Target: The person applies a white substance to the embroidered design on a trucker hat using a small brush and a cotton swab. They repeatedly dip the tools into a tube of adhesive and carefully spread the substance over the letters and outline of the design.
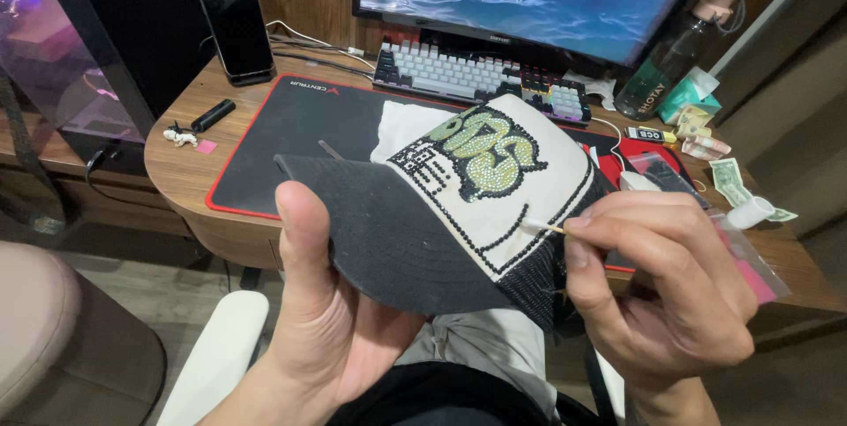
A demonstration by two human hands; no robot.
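The right hand [670, 276] has its grip pinched together on a thin stick [549, 227], thumb and forefinger clamped near its back end, so the pale tip rests on the cap [476, 205] where the cream front panel meets the black brim. The left hand [331, 302] has its grip clamped on the brim [388, 241], thumb on top and fingers hidden under it. The cap is held in the air over the lap, in front of the table [190, 170], tilted with the brim toward the person.

The stick is held far from its tip, so a small tremor could swing the point wide and knock a bead out of the black line [520, 223] just beside it. Pressing too hard could bend or snap so thin a stick, or scrape the fabric. The cream panel already looks stained near the seam; any glue or dirt on the tip would likely smear further there. The green beaded patch [481, 153] sits higher up, apart from the tip, and seems safe for now.

The left grip holds only the brim, so the crown is free to flex. If the thumb slips on the smooth black brim, the cap could twist under the stick.

Nothing catches a loosened bead: it would drop into the lap or to the floor [176, 302]. On the table behind lie a mat [291, 126], keyboard [476, 78], phone [234, 16], bottle [657, 82] and small plastic bags [750, 258], the bags near the right wrist, where a wide elbow move could sweep them off.
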